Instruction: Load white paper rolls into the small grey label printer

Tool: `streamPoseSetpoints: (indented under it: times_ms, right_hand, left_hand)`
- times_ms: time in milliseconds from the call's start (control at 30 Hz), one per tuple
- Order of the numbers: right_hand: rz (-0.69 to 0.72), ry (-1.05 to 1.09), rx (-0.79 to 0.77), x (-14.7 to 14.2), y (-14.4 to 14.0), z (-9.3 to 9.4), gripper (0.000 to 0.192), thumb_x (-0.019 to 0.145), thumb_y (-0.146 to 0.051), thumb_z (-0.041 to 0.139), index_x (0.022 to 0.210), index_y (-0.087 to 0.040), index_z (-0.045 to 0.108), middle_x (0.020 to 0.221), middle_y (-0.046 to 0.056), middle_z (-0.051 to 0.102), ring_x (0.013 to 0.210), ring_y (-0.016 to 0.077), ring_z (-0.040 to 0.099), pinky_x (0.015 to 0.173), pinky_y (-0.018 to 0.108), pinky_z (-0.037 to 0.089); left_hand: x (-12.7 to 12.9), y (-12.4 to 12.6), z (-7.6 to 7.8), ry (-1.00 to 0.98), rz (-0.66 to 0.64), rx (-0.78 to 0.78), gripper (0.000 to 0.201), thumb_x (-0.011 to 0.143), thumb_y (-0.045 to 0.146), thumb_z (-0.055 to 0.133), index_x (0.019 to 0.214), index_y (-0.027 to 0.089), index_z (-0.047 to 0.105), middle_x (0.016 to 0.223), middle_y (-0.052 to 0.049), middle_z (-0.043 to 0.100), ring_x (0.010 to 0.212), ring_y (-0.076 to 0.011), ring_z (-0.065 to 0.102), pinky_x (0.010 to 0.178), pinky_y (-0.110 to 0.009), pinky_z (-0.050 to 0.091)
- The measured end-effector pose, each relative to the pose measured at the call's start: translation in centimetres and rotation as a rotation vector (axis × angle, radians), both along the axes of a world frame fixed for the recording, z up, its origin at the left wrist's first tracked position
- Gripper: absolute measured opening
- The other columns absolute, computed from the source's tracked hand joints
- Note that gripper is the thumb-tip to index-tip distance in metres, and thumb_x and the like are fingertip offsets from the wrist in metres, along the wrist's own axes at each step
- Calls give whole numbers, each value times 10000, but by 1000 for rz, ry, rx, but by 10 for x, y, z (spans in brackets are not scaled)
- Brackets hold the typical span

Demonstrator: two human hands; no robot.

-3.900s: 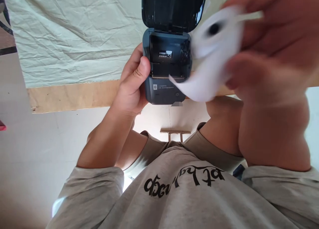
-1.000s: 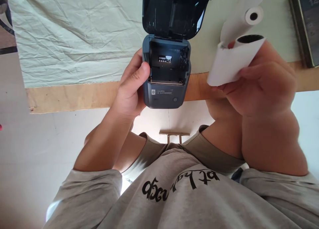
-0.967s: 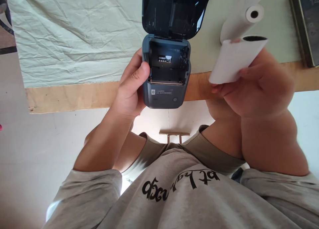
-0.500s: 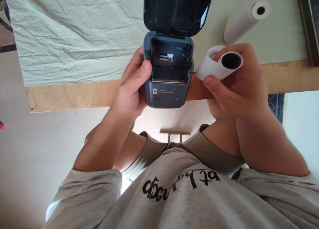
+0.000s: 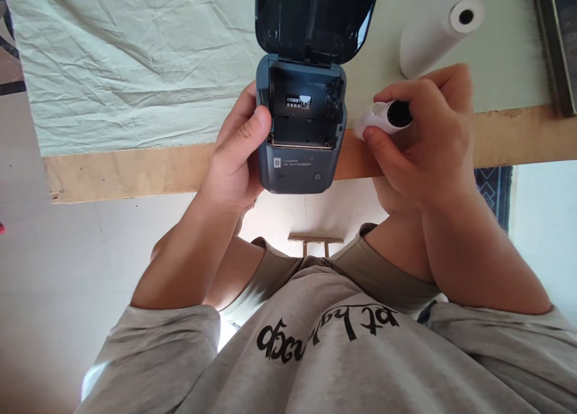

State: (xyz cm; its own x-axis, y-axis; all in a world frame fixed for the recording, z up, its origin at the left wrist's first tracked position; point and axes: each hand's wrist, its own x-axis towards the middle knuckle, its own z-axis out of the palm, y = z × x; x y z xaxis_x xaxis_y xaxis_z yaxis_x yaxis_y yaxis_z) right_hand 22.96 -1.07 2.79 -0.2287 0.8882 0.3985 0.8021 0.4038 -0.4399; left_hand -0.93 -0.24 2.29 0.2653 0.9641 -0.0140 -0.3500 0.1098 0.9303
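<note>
My left hand (image 5: 241,146) is closed round the left side of a dark blue label printer (image 5: 300,170), thumb along its edge. The printer's black lid (image 5: 311,23) stands open at the far end, so the bare paper bay shows, with a small printed sticker inside. To the right of the printer and apart from it, my right hand (image 5: 426,137) grips a small white paper roll (image 5: 378,116) between thumb and fingers. The roll's dark core end faces right, and my fingers hide part of it.
Behind my right hand, a larger white paper roll (image 5: 426,41) lies on the pale green cloth (image 5: 135,65). A dark flat object (image 5: 556,47) is at the far right. The wooden table edge (image 5: 130,173) runs in front of me, with a stool (image 5: 315,240) below.
My right hand has turned the small paper roll and shifted it slightly left, so its core end looks narrower. The left hand still holds the printer in nearly the same place.
</note>
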Motion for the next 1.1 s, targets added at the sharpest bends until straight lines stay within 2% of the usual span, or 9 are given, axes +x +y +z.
streamPoseSetpoints:
  times_ms: [200,333,433,500,633,800,900,1033,1100]
  right_hand:
    - [22,84,-50,2,-3,2,590,719,-74,579,1277,-253,501,1081,29,667,908,171,650,797,353,562]
    - [77,49,-85,-1,-3,2,490,714,-48,538,1164,-243,543,1043,38,641,751,129,574,739,333,542]
    - [57,18,-59,-1,0,0,429,788,-105,581,1196,-235,568,1085,76,552,822,138,554,835,382,550]
    - [66,32,-34,0,2,-2,526,787,-110,615,1287,-249,533,1083,72,544,907,159,569,894,412,547]
    - [173,447,-62,-1,3,-6,737,753,-101,664,1389,-393,435,1059,1,577,999,156,617,783,322,571]
    - [155,1077,-369,-8,5,-6,313,814,-260,676,1107,-367,697,988,-13,677,816,121,679,550,223,527]
    - [172,1030,-345,-10,6,-5,303,785,-318,742,1082,-374,721,949,-19,662,733,104,646,612,249,574]
    - [143,718,-83,-13,7,-3,400,861,-358,650,1258,-402,649,1210,-8,592,840,129,634,814,357,609]
    - [130,662,-54,-16,7,0,500,857,-410,649,1346,-460,558,1364,-50,511,993,169,618,888,383,602]
  left_hand:
    - [-1,-1,1,34,-2,-21,455,907,566,532,1215,242,619,1038,-69,684,876,-221,660,776,-361,549]
    - [-2,1,-2,29,-19,-10,501,871,602,565,1217,244,614,987,-79,691,922,-259,659,826,-400,548]
    - [-3,2,-4,9,-22,5,479,889,578,556,1214,233,618,1071,-83,684,823,-219,643,749,-380,546]
    - [-3,2,-4,12,-14,-5,481,889,581,558,1218,236,616,1059,-82,688,849,-226,650,767,-382,545]
    - [-1,1,-1,31,0,-22,483,875,594,569,1198,239,626,998,-77,699,902,-247,663,796,-381,550]
    - [2,-3,8,65,14,-53,455,906,566,544,1205,229,611,934,-65,698,920,-227,679,812,-350,577]
    - [5,-6,11,84,38,-79,442,936,557,498,1202,218,597,905,-47,687,857,-199,685,795,-333,585]
    - [5,-6,10,42,29,-65,409,942,547,518,1168,217,602,937,-46,681,735,-150,652,710,-289,580]
    - [4,-6,9,9,27,-49,379,961,510,507,1156,200,606,969,-43,675,763,-150,661,732,-299,583]
